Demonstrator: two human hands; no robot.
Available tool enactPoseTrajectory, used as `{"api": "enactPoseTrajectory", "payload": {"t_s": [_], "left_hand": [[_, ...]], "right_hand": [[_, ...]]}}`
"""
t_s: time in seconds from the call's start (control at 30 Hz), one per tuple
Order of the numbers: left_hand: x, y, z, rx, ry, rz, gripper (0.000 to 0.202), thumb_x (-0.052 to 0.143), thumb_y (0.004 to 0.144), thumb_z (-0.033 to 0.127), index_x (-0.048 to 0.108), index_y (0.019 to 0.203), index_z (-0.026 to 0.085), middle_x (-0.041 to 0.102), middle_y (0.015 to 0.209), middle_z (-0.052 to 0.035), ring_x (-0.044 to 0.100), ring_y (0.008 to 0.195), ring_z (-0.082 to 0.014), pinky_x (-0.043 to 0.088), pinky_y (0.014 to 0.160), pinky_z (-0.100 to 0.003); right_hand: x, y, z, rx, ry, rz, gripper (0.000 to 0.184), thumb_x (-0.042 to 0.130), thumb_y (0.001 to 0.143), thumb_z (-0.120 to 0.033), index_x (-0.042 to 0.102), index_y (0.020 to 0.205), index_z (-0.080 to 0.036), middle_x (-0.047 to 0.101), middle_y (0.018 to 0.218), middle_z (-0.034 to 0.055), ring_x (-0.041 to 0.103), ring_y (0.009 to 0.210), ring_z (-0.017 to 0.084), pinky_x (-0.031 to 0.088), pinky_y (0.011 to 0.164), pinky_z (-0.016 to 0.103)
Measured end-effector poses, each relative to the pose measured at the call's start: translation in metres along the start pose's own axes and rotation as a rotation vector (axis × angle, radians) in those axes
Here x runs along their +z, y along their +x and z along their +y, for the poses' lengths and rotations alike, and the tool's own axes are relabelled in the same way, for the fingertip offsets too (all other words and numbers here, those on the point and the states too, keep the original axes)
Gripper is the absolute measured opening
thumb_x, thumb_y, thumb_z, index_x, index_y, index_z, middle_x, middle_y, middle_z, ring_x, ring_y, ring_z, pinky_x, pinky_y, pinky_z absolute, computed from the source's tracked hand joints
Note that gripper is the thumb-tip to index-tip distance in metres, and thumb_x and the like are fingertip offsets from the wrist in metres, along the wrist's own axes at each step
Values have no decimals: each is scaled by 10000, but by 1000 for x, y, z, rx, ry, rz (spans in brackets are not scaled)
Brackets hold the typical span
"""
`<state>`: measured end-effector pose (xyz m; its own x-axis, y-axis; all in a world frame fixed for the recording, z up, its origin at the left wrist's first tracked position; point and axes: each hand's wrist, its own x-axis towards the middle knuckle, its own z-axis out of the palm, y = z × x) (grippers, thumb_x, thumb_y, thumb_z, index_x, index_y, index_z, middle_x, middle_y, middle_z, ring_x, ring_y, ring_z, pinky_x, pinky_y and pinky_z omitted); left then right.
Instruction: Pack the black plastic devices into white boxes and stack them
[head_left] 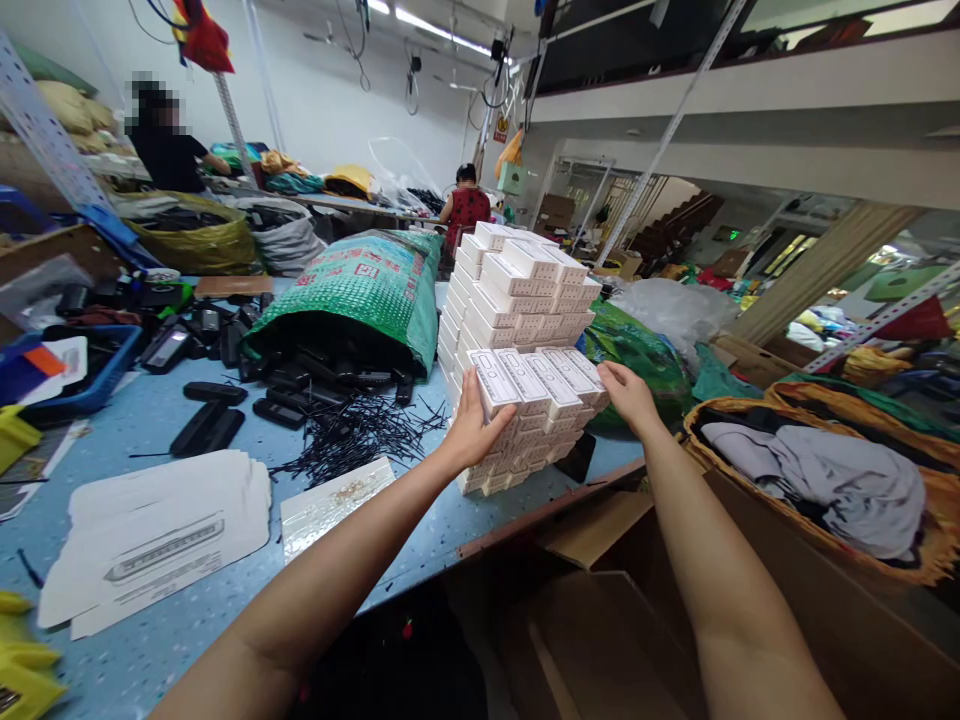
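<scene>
A tall stack of small white boxes (517, 310) with printed faces stands at the edge of the blue table. A short row of these boxes (536, 380) lies across the lower front part of the stack. My left hand (476, 425) presses its left end, thumb across the front and fingers along the side. At the right end, my right hand (626, 392) has its fingertips against the last box, thumb and finger close together. The row sits between both hands; whether it is lifted off the boxes below I cannot tell. My right fingers are partly hidden.
On the blue table (247, 600) are a green woven sack (360, 290) spilling black devices, loose black sticks (360, 430) and printed sheets (157, 540). An open carton (600, 630) stands below the edge. Two people work farther back.
</scene>
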<state>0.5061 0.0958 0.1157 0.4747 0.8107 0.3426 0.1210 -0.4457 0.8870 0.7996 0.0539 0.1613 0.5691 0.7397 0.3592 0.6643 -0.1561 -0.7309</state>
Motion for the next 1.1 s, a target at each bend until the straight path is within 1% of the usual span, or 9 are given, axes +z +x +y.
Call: {"api": "enactPoseTrajectory", "payload": {"t_s": [0.1,0.2,0.33,0.47,0.57,0.67,0.77,0.9,1.1], "left_hand": [[-2,1,0,-2,5,0,993,505,829,582,-31,1477,53,-20,1569,-235,-55,1458,-294,13,1187,-450],[-4,0,-3,2,9,6,994,518,820,586,-20,1481,75,-16,1572,-229,-40,1459,-292,16,1187,-452],[-3,-1,-3,28,65,-7,974,491,832,596,-9,1484,73,-5,1575,-227,-41,1461,-277,34,1185,-459],[0,1,2,55,167,-44,986,469,828,625,39,1480,24,28,1566,-254,-2,1460,-295,51,1184,-458],[0,1,2,102,227,-58,1031,492,797,660,57,1482,24,62,1561,-263,26,1457,-322,82,1178,-484],[-3,-1,-3,136,228,-89,1022,484,805,661,38,1489,47,47,1568,-245,-1,1459,-308,78,1179,-481],[-5,-3,-6,111,185,-97,1012,483,823,636,4,1487,41,-2,1571,-242,-44,1459,-281,54,1185,-442],[-6,-5,-4,72,133,-63,1049,526,810,617,-40,1486,48,-60,1570,-238,-103,1451,-277,26,1185,-434],[-11,-6,0,49,126,-69,1062,549,782,641,-11,1494,86,-66,1571,-232,-91,1450,-301,38,1177,-483]], "right_hand": [[-5,-1,2,61,66,1,432,607,805,-467,673,1084,-143,656,1133,132,614,1042,261,482,917,395],[-10,-3,1,128,109,-17,405,605,805,-468,679,1051,-155,662,1108,119,631,985,258,542,769,342],[-8,-7,-5,232,127,-30,410,567,826,-487,676,1053,-163,667,1074,113,652,892,253,553,630,313],[2,-15,-11,388,260,-74,383,551,833,-448,669,1071,-173,677,1042,90,660,817,214,544,596,278],[9,-21,-11,394,274,-42,369,573,798,-400,673,1062,-161,679,1034,88,653,831,210,527,573,247],[11,-22,-10,392,276,-9,381,580,775,-394,680,1053,-153,679,1040,87,645,853,217,519,559,238],[8,-19,-12,398,279,-25,365,586,780,-415,692,1007,-148,685,1012,88,647,827,218,519,545,242],[3,-17,-15,407,281,-35,377,547,832,-482,695,957,-159,686,1009,86,655,795,209,533,562,258],[-8,-20,-19,457,275,-37,401,496,892,-466,660,1072,-147,657,1087,110,641,688,157,517,555,235]]}}
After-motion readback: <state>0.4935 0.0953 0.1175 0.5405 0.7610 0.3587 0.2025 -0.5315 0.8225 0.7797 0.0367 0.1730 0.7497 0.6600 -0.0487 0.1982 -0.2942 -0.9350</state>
